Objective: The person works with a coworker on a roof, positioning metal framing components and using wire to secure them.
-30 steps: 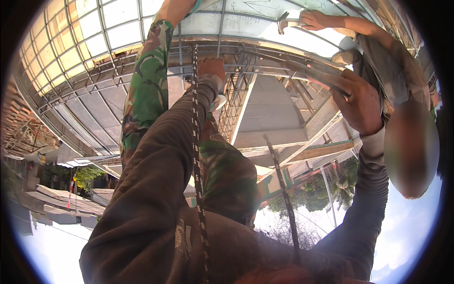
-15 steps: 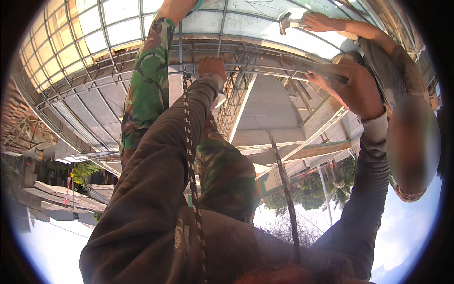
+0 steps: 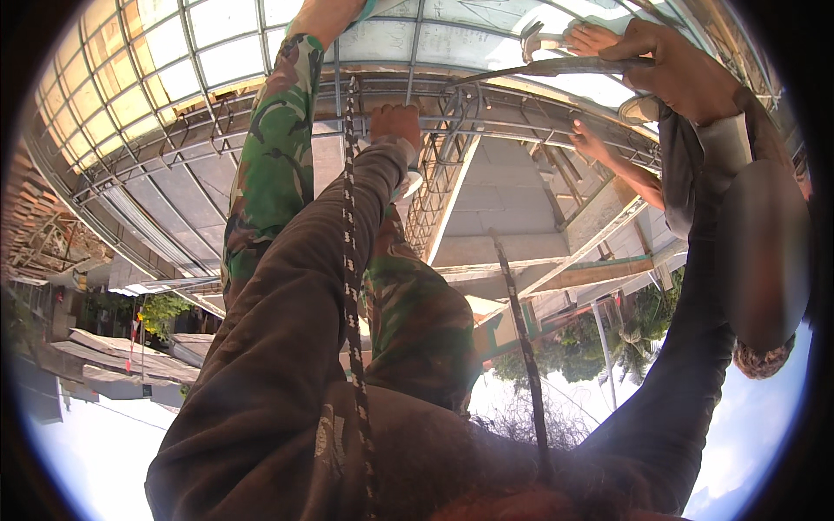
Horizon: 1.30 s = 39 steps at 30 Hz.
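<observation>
Fingers of the right hand wrap around one end of a long dark metal bar tool, closed about it with no visible gap. The tool lies nearly level, reaching leftward from the fist above the edge of the steel reinforcement cage; its thin far end lies over or against the bars there, and whether it touches them cannot be told.

The left hand is balled into a fist on the reinforcing bars at the near side of the cage, knuckles up, with steel running out on both sides. How tightly it squeezes is hidden by the back of the hand. Its brown sleeve crosses beside a leg in camouflage trousers, and a dark cord with white flecks hangs in front of that sleeve.

Just beyond the right hand, a co-worker's hand is at the handle of a claw hammer, over pale sheets beneath the bar grid; how firmly it grips is unclear. The co-worker's other hand is below the tool, near the edge of the cage, fingers partly extended.
</observation>
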Each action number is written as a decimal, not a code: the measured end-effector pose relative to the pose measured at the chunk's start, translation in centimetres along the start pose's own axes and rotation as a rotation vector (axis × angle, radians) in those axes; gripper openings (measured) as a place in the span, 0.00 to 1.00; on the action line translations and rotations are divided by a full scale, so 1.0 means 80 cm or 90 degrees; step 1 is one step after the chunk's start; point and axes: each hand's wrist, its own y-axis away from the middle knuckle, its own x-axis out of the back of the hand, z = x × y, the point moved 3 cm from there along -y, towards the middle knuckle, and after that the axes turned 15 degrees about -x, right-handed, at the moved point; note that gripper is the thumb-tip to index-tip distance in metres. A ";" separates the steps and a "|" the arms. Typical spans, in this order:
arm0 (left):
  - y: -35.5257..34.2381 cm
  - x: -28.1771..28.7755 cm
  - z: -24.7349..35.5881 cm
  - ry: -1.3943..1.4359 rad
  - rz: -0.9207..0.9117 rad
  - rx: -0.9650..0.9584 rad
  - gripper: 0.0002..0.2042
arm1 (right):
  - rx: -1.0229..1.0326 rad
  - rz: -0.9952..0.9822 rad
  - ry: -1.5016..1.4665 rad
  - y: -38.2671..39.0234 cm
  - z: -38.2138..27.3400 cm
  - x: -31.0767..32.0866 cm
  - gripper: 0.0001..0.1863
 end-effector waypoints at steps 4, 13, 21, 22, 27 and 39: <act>0.000 -0.004 -0.003 -0.004 0.012 -0.012 0.17 | -0.005 0.035 -0.007 0.015 -0.003 0.000 0.14; 0.000 -0.004 -0.005 0.020 0.023 -0.014 0.16 | -0.036 0.094 -0.174 0.046 0.051 -0.036 0.08; -0.003 -0.008 -0.002 -0.031 -0.011 -0.017 0.17 | -0.018 0.105 -0.297 0.084 0.052 -0.096 0.13; -0.002 -0.006 -0.002 -0.036 -0.014 -0.015 0.18 | -0.059 0.087 -0.327 0.085 0.058 -0.112 0.14; -0.009 -0.015 -0.015 -0.023 -0.010 -0.056 0.18 | -0.230 0.092 -0.423 0.150 0.032 -0.198 0.24; 0.021 0.153 0.017 -0.130 -0.375 -0.107 0.31 | -0.494 -0.223 -1.124 0.332 -0.042 -0.507 0.10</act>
